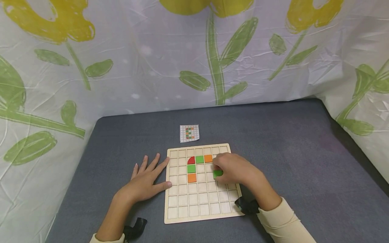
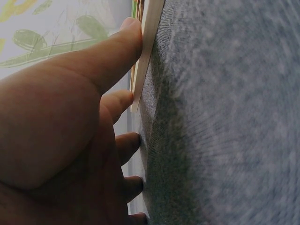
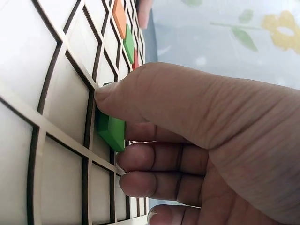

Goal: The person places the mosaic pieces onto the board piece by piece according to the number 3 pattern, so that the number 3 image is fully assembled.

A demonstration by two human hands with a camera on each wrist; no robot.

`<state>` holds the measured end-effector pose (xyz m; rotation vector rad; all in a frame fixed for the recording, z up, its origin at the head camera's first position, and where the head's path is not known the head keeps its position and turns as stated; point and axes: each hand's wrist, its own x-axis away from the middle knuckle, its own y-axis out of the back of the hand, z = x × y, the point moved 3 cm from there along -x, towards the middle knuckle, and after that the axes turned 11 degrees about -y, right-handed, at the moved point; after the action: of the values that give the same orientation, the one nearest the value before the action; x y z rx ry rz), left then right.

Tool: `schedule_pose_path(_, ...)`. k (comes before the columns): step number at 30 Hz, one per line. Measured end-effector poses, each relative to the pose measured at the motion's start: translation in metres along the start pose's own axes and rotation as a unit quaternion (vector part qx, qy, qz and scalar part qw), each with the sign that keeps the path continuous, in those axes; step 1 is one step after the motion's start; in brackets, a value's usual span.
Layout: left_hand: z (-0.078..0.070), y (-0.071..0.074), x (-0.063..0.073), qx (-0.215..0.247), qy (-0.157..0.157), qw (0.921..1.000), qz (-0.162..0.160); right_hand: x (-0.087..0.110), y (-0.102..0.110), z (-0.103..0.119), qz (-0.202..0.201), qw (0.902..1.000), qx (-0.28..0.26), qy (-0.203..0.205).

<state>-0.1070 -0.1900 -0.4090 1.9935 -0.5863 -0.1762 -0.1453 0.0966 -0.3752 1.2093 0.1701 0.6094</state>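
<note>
A pale wooden grid board (image 1: pixel 182 212) lies on the dark grey table. At its right side, my right hand (image 1: pixel 235 168) pinches a green square tile (image 1: pixel 217 173) between thumb and fingers. Close up in the right wrist view, the green tile (image 3: pixel 113 133) sits at a grid cell under the thumb. My left hand (image 1: pixel 141 184) lies flat with fingers spread, thumb and index fingertip touching the board's left edge. In the board's cells are a red quarter-round tile (image 1: pixel 191 160), a green tile (image 1: pixel 199 159), an orange tile (image 1: pixel 208 158), another green tile (image 1: pixel 191 168) and another orange tile (image 1: pixel 192 178).
A small paper card (image 1: pixel 189 133) printed with a coloured grid pattern lies behind the board. The grey table (image 1: pixel 273 135) extends around it. A white curtain (image 1: pixel 146 60) with yellow flowers and green leaves hangs along the back and sides. Black straps (image 1: pixel 247 206) are on the wrists.
</note>
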Motion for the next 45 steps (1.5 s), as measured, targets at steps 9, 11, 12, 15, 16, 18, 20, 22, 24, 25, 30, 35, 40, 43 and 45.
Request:
schedule_pose_path(9, -0.001, 0.002, 0.0, 0.003, 0.004, 1.0, 0.005, -0.003, -0.002, 0.006, -0.006, 0.9999, -0.004, 0.013)
schedule_pose_path(11, -0.001, 0.002, 0.0, 0.004, 0.005, 1.0, 0.006, -0.003, -0.003, 0.007, -0.006, 0.9998, -0.008, 0.019)
schedule_pose_path(12, -0.001, 0.002, 0.0, 0.005, 0.005, 1.0, 0.006, -0.003, -0.004, 0.007, -0.007, 0.9997, -0.009, 0.023)
schedule_pose_path(15, 0.0, 0.001, 0.0, 0.007, 0.005, 0.9999, 0.006, -0.003, -0.005, 0.009, -0.01, 0.9996, -0.01, 0.026)
schedule_pose_path(16, 0.0, 0.001, 0.0, 0.008, 0.006, 0.9999, 0.006, -0.003, -0.005, 0.009, -0.011, 0.9996, -0.01, 0.026)
schedule_pose_path(18, 0.001, 0.001, 0.0, 0.009, 0.006, 0.9999, 0.008, -0.004, -0.006, 0.009, -0.012, 0.9995, -0.008, 0.026)
schedule_pose_path(20, 0.001, 0.0, -0.001, 0.009, 0.006, 0.9999, 0.008, -0.004, -0.006, 0.01, -0.012, 0.9996, -0.007, 0.024)
schedule_pose_path(22, 0.002, -0.001, -0.001, 0.01, 0.006, 0.9999, 0.008, -0.004, -0.007, 0.01, -0.011, 0.9997, -0.005, 0.021)
schedule_pose_path(24, 0.002, -0.001, -0.001, 0.01, 0.005, 0.9999, 0.007, -0.005, -0.007, 0.01, -0.011, 0.9997, -0.002, 0.019)
schedule_pose_path(25, 0.002, -0.001, -0.001, 0.009, 0.005, 0.9999, 0.006, -0.005, -0.008, 0.011, -0.011, 0.9998, 0.0, 0.018)
schedule_pose_path(30, 0.001, 0.0, -0.001, 0.007, 0.005, 0.9999, 0.006, -0.006, -0.01, 0.011, -0.017, 0.9996, 0.011, 0.022)
schedule_pose_path(35, 0.0, 0.001, -0.001, 0.008, 0.007, 0.9999, 0.009, -0.006, -0.01, 0.012, -0.026, 0.9991, 0.015, 0.03)
schedule_pose_path(40, 0.0, 0.001, -0.001, 0.014, 0.007, 0.9998, 0.01, -0.005, -0.01, 0.017, -0.038, 0.9981, 0.008, 0.049)
schedule_pose_path(43, 0.0, 0.001, 0.0, 0.016, 0.006, 0.9998, 0.009, -0.005, -0.011, 0.019, -0.044, 0.9974, 0.004, 0.057)
schedule_pose_path(45, 0.0, 0.001, 0.0, 0.015, 0.005, 0.9999, 0.007, -0.005, -0.013, 0.021, -0.047, 0.9971, 0.006, 0.06)
